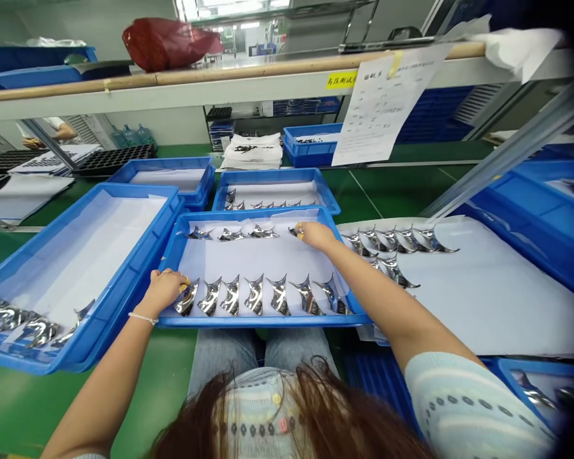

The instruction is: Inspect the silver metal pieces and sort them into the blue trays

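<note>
A blue tray (263, 321) lined with white paper lies in front of my lap. In its near row stand several shiny, curved metal parts with pointed tips, among them a middle part (254, 295). My left hand (165, 291) is closed at the near left corner, fingertips on the leftmost metal part (187, 299). At the far right of the same tray, my right hand (317, 234) pinches another shiny metal part (293, 231), mostly hidden by the fingers. Three more parts, including a far-row part (264, 232), lie left of it. Yellow covers show on fingertips of both hands.
To the left is a blue tray (165, 220) with a few metal parts; another blue tray (332, 203) sits behind. White paper (483, 287) on the right bears more parts. A shelf (268, 86) with a hanging sheet (387, 105) crosses above; a slanted metal post (502, 150) stands right.
</note>
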A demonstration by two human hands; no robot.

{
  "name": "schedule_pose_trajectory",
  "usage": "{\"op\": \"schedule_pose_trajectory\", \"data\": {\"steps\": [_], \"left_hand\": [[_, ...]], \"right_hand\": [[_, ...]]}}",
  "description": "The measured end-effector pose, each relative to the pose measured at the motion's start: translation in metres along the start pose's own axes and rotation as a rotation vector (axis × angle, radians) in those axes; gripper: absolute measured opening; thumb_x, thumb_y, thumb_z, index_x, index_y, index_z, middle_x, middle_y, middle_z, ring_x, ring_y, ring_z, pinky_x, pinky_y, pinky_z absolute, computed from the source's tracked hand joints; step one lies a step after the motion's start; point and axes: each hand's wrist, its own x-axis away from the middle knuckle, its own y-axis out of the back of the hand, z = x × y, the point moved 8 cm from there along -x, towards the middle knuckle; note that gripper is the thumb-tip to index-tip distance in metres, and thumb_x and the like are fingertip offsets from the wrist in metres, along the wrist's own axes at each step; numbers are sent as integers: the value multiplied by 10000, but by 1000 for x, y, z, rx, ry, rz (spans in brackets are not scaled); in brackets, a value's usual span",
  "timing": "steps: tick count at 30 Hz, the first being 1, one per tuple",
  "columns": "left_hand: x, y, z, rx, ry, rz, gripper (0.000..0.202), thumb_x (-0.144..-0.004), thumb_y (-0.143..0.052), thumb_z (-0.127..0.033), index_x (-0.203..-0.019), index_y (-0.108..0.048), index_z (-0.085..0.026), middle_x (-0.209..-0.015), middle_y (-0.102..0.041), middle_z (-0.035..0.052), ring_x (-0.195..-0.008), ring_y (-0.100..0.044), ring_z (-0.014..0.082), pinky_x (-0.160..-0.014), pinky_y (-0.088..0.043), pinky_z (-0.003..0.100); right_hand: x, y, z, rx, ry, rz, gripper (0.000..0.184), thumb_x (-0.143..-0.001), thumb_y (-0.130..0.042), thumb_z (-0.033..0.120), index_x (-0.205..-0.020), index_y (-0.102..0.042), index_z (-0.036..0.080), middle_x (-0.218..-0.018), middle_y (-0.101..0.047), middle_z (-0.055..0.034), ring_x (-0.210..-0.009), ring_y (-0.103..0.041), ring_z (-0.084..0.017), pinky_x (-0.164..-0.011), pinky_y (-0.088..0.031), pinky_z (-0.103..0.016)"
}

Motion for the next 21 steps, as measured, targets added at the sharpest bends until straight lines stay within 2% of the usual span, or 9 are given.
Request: {"op": "schedule_pose_trajectory", "data": {"steps": [3,5,9,12,14,17,19,21], "left_hand": [[0,11,-5,-20,60,-19,368,-865,-516,-289,-1145,-743,-214,-1183,-717,183,-1101,-587,401,-878,-359,483],[1,20,-16,-14,75,-43,431,-914,-488,-349,-1268,-688,-204,-1274,-675,198,-1167,-573,417,-902,-363,502],[6,29,-51,70,29,-70,402,-960,-478,-387,-1283,-678,-254,-1274,-686,134,-1203,-589,359,-956,-367,478],[13,28,-80,282,-57,-73,355,-952,-513,-373,-1222,-710,-254,-1178,-720,106,-1136,-634,309,-978,-383,454],[17,26,-99,463,-128,-48,326,-933,-544,-367,-1161,-738,-239,-1129,-730,97,-1076,-656,281,-979,-410,431],[22,22,-129,796,-184,5,326,-890,-612,-395,-1129,-751,-222,-1084,-737,89,-994,-666,247,-934,-470,386],[23,21,-150,1106,-176,29,407,-851,-673,-479,-1139,-747,-201,-1044,-745,97,-948,-663,235,-881,-502,363],[23,22,-167,1445,-142,8,513,-794,-723,-587,-1099,-753,-175,-942,-742,95,-823,-642,198,-787,-517,325]], "right_hand": [[-16,-6,13,-49,3,-20,384,-973,-622,363,-1305,-587,174,-1297,-619,-109,-1115,-638,-250,-941,-556,-477],[-22,-9,20,-76,-12,-35,380,-974,-620,360,-1302,-588,172,-1307,-613,-111,-1120,-635,-251,-940,-557,-475],[-26,-6,23,-128,-54,-49,325,-974,-623,357,-1233,-625,161,-1254,-640,-106,-1079,-649,-234,-923,-565,-452],[-17,8,26,-200,-58,-105,304,-970,-630,348,-1193,-642,143,-1206,-664,-105,-1056,-661,-230,-922,-561,-454],[0,20,35,-276,-7,-173,257,-972,-614,291,-1160,-670,124,-1165,-693,-122,-1058,-666,-241,-952,-538,-448],[47,31,61,-435,158,-262,230,-957,-579,234,-1112,-730,154,-1096,-745,-106,-1011,-681,-239,-944,-520,-379],[87,28,78,-552,268,-287,246,-944,-583,305,-1094,-748,201,-1056,-764,-70,-930,-691,-224,-855,-546,-349],[126,17,92,-721,378,-285,259,-920,-609,402,-1024,-763,223,-951,-773,-53,-807,-685,-208,-748,-562,-339]]}}
